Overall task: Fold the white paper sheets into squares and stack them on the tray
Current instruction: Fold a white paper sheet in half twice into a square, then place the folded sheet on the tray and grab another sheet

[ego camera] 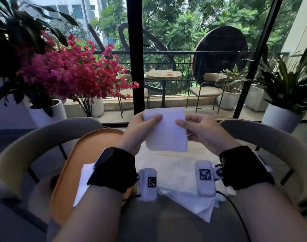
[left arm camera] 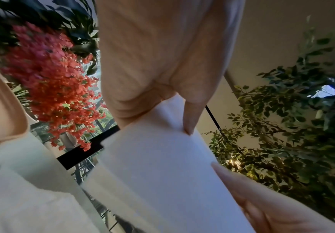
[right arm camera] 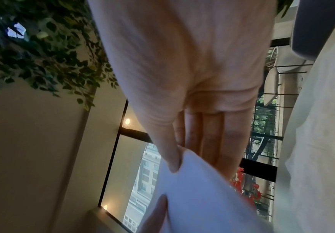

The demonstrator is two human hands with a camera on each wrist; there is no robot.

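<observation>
Paper sheet [ego camera: 166,131] pinched between left hand [ego camera: 140,131] and right hand [ego camera: 201,131].

White paper sheet [ego camera: 166,130], orange tray [ego camera: 90,145], black wrist straps [ego camera: 114,169], magenta flowers [ego camera: 70,70].

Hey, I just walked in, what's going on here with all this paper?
A person is folding paper. Both hands hold one folded white sheet up in the air, the left hand pinching its left edge and the right hand pinching its right edge. Below the wrists, a loose pile of white sheets lies on the table, and an orange tray on the left has a white sheet on it.
</observation>
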